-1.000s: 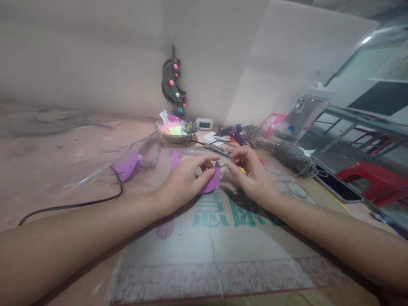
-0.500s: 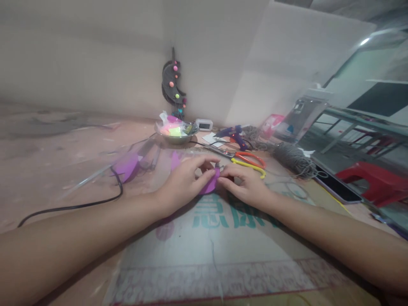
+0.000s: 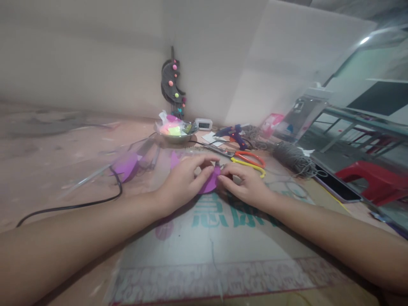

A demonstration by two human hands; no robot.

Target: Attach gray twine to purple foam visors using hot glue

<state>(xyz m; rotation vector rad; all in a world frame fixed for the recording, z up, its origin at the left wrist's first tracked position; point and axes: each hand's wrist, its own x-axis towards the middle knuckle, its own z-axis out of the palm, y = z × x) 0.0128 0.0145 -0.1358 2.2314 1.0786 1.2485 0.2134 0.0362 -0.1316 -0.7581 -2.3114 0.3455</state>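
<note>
A purple crescent-shaped piece (image 3: 209,185), paper or felt, is held low over the printed sheet (image 3: 178,255). My left hand (image 3: 188,174) pinches it between thumb and fingers from the left. At its right edge my right hand (image 3: 244,180) has thumb and forefinger closed on the rim. A small grey bit, which looks like yarn, shows at the top between the fingertips. Scissors with orange and yellow handles (image 3: 250,159) lie just beyond my right hand. Another purple piece (image 3: 174,160) peeks out behind my left hand.
At the back stand a bowl of colourful bits (image 3: 177,136), a small digital clock (image 3: 204,124) and a purple glue gun (image 3: 234,135). A grey yarn ball (image 3: 291,159) and a phone (image 3: 334,182) lie right. Leftward are a purple scrap (image 3: 127,165) and a black cable (image 3: 73,207). A decorated grey crescent (image 3: 170,83) hangs on the wall.
Almost nothing differs. Both hands keep their pinch on the purple piece, with only a slight shift of the fingers; slightly more of its upper part shows now.
</note>
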